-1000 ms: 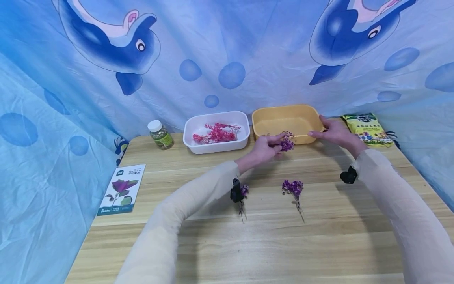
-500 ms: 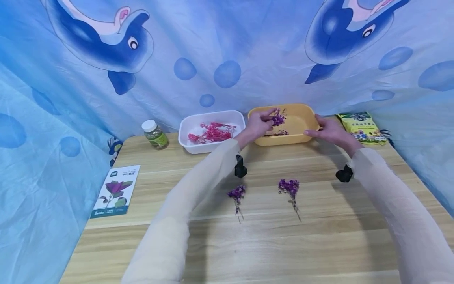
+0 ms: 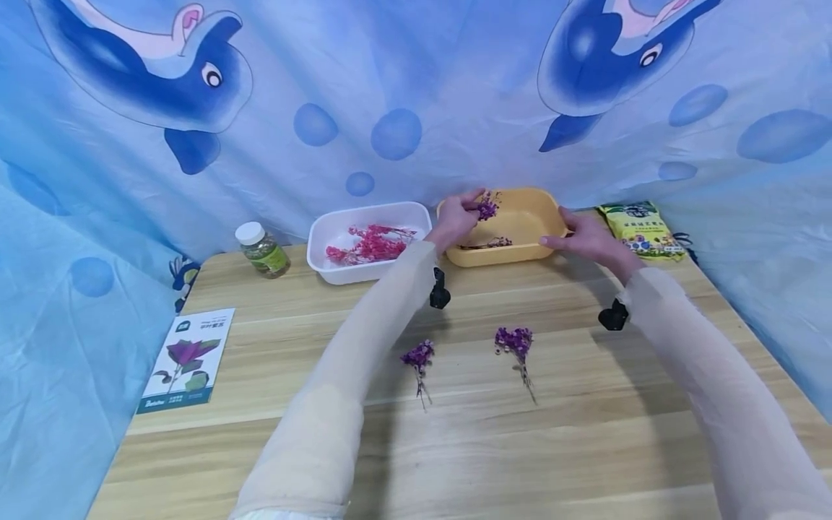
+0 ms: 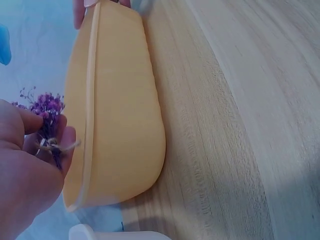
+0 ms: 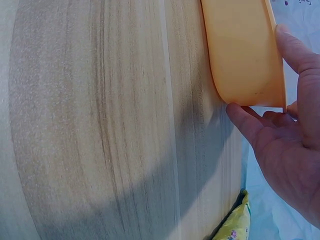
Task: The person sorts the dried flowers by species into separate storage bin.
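Observation:
My left hand (image 3: 457, 219) pinches a small bunch of purple dried flowers (image 4: 47, 107), tied with twine, over the left end of the yellow plastic basin (image 3: 503, 255). Another dark purple sprig (image 3: 490, 244) lies inside that basin along its front wall. At the basin's right end, my right hand (image 3: 593, 238) holds the rim, with the thumb (image 5: 295, 47) on the front and the fingers around the end wall. Two more tied purple bunches lie on the wooden table: a left bunch (image 3: 418, 355) and a right bunch (image 3: 516, 343), stems toward me.
A white basin (image 3: 341, 275) with pink dried flowers (image 3: 373, 245) stands left of the yellow one. Farther left are a white-capped jar (image 3: 263, 250) and a printed flower card (image 3: 188, 357). A yellow packet (image 3: 642, 230) lies at the back right, before a blue dolphin curtain (image 3: 448, 87).
My left hand has carried its purple bunch from the yellow basin's front edge up and back over its left end. My right hand keeps hold of the rim. The head view has shifted slightly right.

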Motion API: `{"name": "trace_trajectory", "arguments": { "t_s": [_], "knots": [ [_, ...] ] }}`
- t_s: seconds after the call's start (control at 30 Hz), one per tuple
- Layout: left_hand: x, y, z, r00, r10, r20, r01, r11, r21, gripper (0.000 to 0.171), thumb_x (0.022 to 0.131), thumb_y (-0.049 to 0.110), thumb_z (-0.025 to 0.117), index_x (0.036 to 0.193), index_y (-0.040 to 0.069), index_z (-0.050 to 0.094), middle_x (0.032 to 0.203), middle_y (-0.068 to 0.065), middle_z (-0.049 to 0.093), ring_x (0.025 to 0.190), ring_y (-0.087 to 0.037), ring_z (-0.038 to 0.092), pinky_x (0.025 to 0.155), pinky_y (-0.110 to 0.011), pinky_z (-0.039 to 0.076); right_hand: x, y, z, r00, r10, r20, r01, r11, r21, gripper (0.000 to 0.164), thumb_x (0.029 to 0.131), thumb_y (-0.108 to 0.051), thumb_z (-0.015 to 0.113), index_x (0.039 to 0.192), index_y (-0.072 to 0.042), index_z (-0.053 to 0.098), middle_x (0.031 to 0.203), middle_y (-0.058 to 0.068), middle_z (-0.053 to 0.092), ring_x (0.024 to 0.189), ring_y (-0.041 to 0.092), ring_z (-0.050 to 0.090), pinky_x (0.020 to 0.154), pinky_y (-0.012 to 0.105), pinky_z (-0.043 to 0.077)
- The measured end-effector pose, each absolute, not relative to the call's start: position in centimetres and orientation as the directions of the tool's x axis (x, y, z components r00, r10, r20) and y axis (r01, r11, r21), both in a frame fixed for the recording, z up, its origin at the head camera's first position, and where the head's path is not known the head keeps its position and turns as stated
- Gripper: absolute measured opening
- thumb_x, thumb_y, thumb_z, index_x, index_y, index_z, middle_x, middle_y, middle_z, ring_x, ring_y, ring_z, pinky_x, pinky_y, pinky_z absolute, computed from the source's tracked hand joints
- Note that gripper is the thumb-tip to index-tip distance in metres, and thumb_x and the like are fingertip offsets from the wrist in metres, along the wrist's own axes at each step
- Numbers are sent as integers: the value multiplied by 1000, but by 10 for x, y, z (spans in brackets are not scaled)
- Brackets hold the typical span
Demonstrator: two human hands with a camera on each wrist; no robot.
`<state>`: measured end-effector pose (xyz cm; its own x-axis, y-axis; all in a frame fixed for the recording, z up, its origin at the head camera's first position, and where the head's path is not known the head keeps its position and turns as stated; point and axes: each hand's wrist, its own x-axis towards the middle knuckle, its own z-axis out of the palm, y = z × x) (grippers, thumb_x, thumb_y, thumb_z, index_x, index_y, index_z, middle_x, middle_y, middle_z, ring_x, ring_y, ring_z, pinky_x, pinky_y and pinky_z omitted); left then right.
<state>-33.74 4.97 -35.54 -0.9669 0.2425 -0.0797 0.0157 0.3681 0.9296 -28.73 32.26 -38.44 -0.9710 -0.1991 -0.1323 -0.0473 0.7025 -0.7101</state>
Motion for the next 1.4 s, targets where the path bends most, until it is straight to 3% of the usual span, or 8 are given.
{"name": "trace_trajectory", "arguments": {
  "t_s": [0.13, 0.23, 0.33, 0.53, 0.67, 0.8, 1.07, 1.4],
  "knots": [
    [-343, 49, -356, -973, 215, -79, 4, 362, 932, 60, 96, -9, 50, 146, 24, 53, 131, -4, 65, 50, -7, 44, 40, -18, 31, -288, 321, -382, -970, -202, -136, -46, 699, -714, 107, 90, -52, 70, 159, -5, 2, 158, 30, 19, 141, 47, 28, 114, 55, 29],
    [-344, 48, -358, -973, 224, -60, 18, 329, 944, 59, 97, -10, 48, 147, 20, 53, 128, -6, 67, 79, -10, 65, 40, -18, 31, -288, 320, -382, -969, -204, -137, -46, 699, -713, 106, 91, -51, 70, 159, -5, 2, 158, 30, 19, 141, 47, 28, 114, 56, 29],
    [-342, 47, -358, -971, 234, -50, 16, 271, 962, 53, 98, -10, 49, 146, 14, 53, 128, -11, 66, 106, -11, 65, 40, -16, 31, -287, 321, -383, -969, -204, -142, -42, 698, -715, 105, 92, -49, 70, 159, -6, 1, 158, 30, 19, 142, 47, 28, 114, 56, 30],
    [-333, 41, -354, -961, 268, -74, -50, 97, 994, 47, 97, -6, 59, 142, 8, 56, 127, -13, 66, 64, 0, 53, 50, -14, 41, -284, 320, -381, -967, -204, -151, -39, 706, -707, 105, 92, -49, 69, 159, -7, 1, 159, 29, 18, 141, 47, 28, 113, 57, 30],
    [-323, 33, -350, -953, 299, -40, -1, 131, 991, 47, 98, 4, 64, 143, 12, 56, 126, -7, 68, 88, -4, 66, 77, -16, 53, -283, 320, -381, -967, -205, -155, -39, 714, -699, 105, 92, -51, 68, 159, -6, 0, 159, 30, 17, 141, 49, 27, 113, 59, 29],
    [-310, 23, -345, -948, 318, -10, 17, 83, 996, 43, 99, 10, 65, 141, 12, 59, 125, -7, 69, 111, -17, 66, 95, -32, 53, -285, 321, -382, -964, -208, -166, -38, 725, -688, 108, 91, -54, 68, 158, -5, -2, 159, 31, 15, 141, 50, 25, 113, 59, 28],
    [-268, 1, -335, -957, 291, -24, -10, 51, 999, 40, 95, 16, 71, 133, 5, 64, 115, -11, 72, 100, -24, 71, 88, -34, 57, -286, 322, -382, -963, -209, -173, -35, 729, -684, 111, 90, -57, 68, 158, -3, -3, 158, 32, 14, 141, 50, 24, 113, 59, 28],
    [-209, -31, -340, -984, 179, 13, 49, 202, 978, 40, 95, 19, 71, 129, -1, 64, 103, -14, 73, 89, -26, 72, 76, -34, 61, -285, 322, -380, -960, -218, -178, -38, 729, -684, 110, 91, -57, 66, 157, -5, -5, 158, 33, 15, 140, 52, 25, 112, 61, 29]
  ]
}}
